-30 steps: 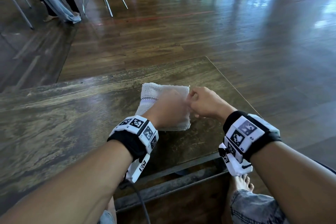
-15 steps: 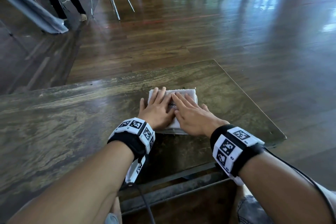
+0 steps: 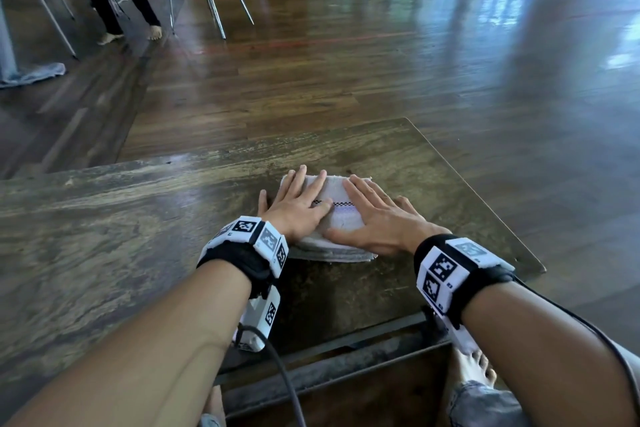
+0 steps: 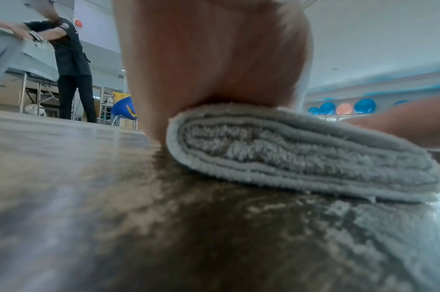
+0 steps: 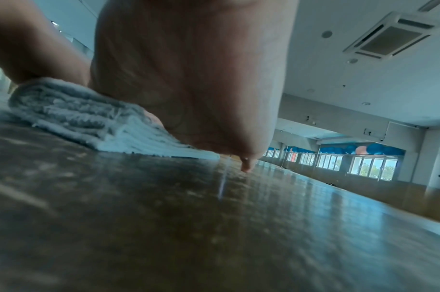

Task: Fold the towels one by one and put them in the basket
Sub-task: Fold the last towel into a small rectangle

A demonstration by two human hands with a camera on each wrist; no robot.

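On the left, the left hand (image 3: 298, 210) is laid flat on the small white terry towel with a checked woven band (image 3: 341, 218), fingers straight and spread, thumb lying off the cloth's left edge on the worn dark wooden counter (image 3: 104, 236). In the left wrist view the towel (image 4: 301, 154) is shown as a stack of several layers, flattened under the palm. A second ago this hand was bunched over a larger, less folded cloth; half a second ago it had already been flattened onto the compact packet, and that pose has been kept.

At the centre, the towel lies near the counter's right front part, its checked band exposed between the two hands.

On the right, the right hand (image 3: 381, 218) is likewise pressed flat, fingers straight, where a second ago a corner was being pinched. In the right wrist view the little finger side is seen past the towel's (image 5: 93, 118) right edge, one fingertip touching the counter (image 5: 213, 217).

The last fold is judged to be finished and is being smoothed down. The packet should next be lifted to the basket, which is not visible in any view.
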